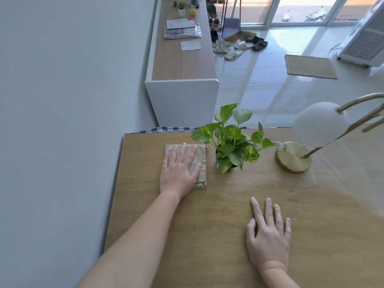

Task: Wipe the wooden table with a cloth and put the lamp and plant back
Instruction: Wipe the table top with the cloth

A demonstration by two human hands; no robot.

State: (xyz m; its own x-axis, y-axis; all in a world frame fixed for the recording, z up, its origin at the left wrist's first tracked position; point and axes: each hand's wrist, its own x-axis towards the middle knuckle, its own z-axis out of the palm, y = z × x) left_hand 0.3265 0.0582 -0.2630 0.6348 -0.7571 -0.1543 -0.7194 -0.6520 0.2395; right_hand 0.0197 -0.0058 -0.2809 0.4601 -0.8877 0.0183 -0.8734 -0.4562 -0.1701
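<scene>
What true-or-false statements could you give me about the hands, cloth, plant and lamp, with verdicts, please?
1. The left hand lies flat on the cloth. True.
2. The right hand grips the lamp. False: it rests open on the table, apart from the lamp.
3. The plant stands between the cloth and the lamp. True.
4. The lamp lies on its side. False: it stands upright on its round base.
</scene>
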